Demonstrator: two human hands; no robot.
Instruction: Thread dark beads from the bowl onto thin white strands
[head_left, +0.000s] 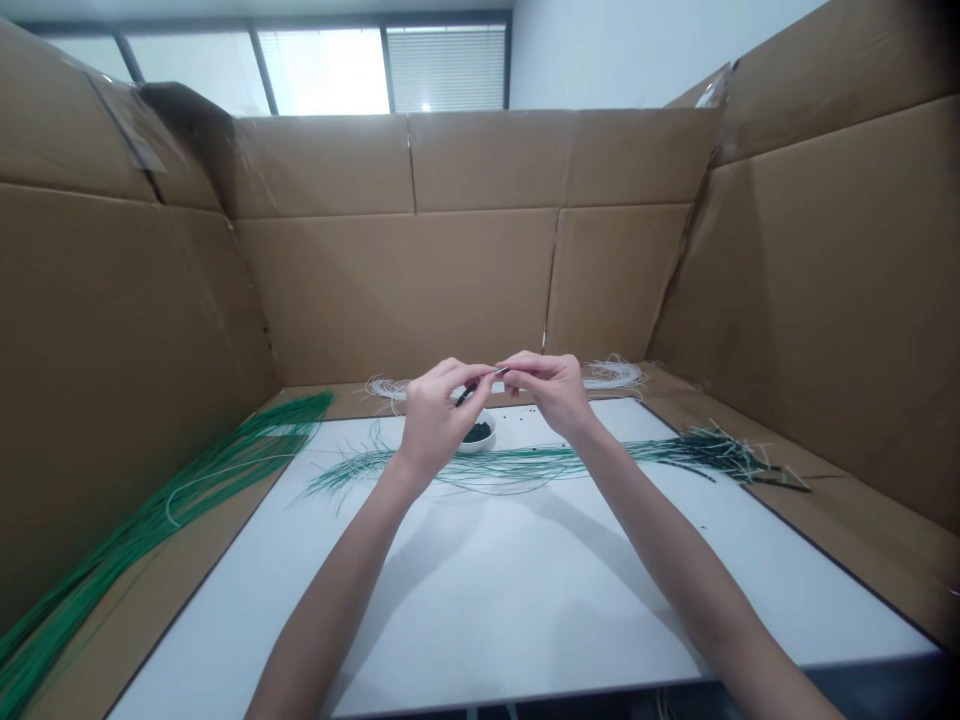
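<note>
Above white board [420,600], left hand [439,420] and right hand [544,390] pinch thin wire [499,371] narrowly.

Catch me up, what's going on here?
A person is pinching a thin pale strand between the left hand and the right hand, above a white board. Just beyond sits a small white bowl of dark pieces. Green-and-white strands lie across the board. A bundle of green strands and white strand coils lie beside it, within cardboard walls.
</note>
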